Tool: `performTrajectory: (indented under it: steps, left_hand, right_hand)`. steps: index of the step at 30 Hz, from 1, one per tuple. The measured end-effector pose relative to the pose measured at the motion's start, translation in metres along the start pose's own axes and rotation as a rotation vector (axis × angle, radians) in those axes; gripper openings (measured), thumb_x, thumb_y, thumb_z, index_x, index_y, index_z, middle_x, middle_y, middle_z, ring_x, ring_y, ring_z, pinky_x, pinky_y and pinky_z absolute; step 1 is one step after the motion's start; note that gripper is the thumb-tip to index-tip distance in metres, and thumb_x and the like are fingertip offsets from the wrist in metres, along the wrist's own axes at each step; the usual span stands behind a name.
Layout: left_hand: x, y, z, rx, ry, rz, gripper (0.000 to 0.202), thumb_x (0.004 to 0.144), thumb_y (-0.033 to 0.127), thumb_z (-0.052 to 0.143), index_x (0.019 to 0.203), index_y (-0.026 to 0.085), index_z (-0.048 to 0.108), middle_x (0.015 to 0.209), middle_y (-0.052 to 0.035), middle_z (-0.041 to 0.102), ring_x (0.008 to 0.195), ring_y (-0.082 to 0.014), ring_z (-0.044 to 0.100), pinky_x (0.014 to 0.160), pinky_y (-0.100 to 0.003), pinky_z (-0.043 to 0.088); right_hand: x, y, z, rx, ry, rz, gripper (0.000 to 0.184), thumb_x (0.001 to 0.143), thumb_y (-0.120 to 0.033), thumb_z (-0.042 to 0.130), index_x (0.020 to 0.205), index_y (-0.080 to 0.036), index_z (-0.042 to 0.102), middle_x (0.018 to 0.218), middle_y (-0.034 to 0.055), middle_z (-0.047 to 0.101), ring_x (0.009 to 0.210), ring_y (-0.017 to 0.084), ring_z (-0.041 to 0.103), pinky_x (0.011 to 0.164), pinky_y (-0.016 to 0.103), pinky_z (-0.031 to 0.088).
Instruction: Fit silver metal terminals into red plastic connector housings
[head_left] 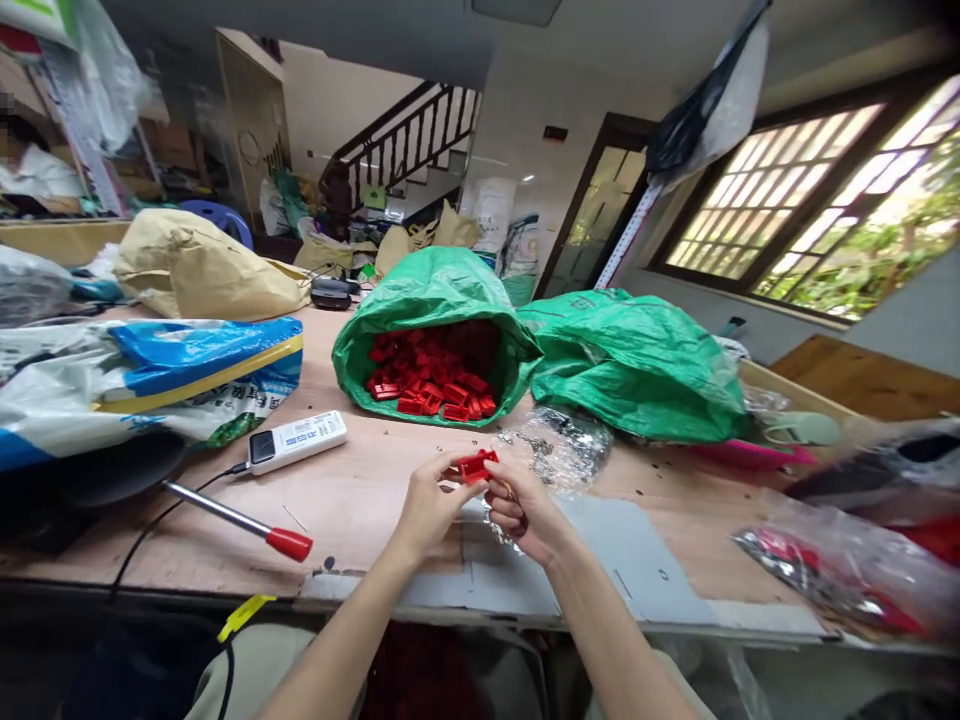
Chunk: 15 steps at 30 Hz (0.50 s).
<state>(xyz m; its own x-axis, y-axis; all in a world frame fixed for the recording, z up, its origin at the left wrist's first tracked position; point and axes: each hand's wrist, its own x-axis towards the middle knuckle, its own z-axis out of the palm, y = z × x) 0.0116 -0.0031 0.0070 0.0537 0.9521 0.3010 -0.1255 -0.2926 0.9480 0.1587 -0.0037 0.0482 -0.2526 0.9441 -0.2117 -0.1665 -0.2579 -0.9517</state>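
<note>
Between my two hands, over the front of the table, is a small red plastic part [474, 466] with a hollow, box-like shape. The fingers of my left hand [431, 500] pinch its left end. My right hand [521, 505] has thumb and fingertip at its right end, with the other fingers curled in. Small shiny bits show under my right hand, too small to name. Just beyond, a green woven sack [442, 285] lies with its mouth towards me, filled with many similar red parts [431, 375]. A clear plastic bag of small metal pieces [566, 445] lies right of the sack.
A second green sack [637, 365] lies on the right, above a pink tray [765, 457]. On the left are a white cabled device [298, 440], a red-handled metal lever [289, 543] and a blue-white bag [202, 370]. A grey sheet [622, 550] covers the table front.
</note>
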Motion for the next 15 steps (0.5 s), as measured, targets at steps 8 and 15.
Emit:
performTrajectory:
  steps: [8, 15]
  left_hand:
    - [-0.008, -0.013, -0.004, 0.206, 0.062, -0.03, 0.035, 0.082, 0.034, 0.072, 0.114, 0.021, 0.072, 0.117, -0.0087, 0.067, 0.099, -0.0198, 0.068, 0.076, -0.029, 0.061]
    - [-0.01, -0.011, 0.005, 0.231, -0.047, -0.044, 0.029, 0.084, 0.027, 0.069, 0.111, 0.02, 0.072, 0.112, -0.008, 0.067, 0.098, -0.0191, 0.068, 0.077, -0.029, 0.061]
  right_hand:
    - [-0.003, 0.003, -0.068, -0.987, 0.407, -0.223, 0.028, 0.09, -0.036, 0.055, 0.103, -0.016, 0.07, 0.076, 0.0046, 0.065, 0.065, 0.018, 0.058, 0.061, 0.028, 0.045]
    - [0.071, -0.024, -0.097, -1.341, 0.449, -0.225, 0.015, 0.082, -0.016, 0.06, 0.078, -0.019, 0.074, 0.085, 0.0114, 0.073, 0.087, 0.028, 0.064, 0.074, 0.032, 0.04]
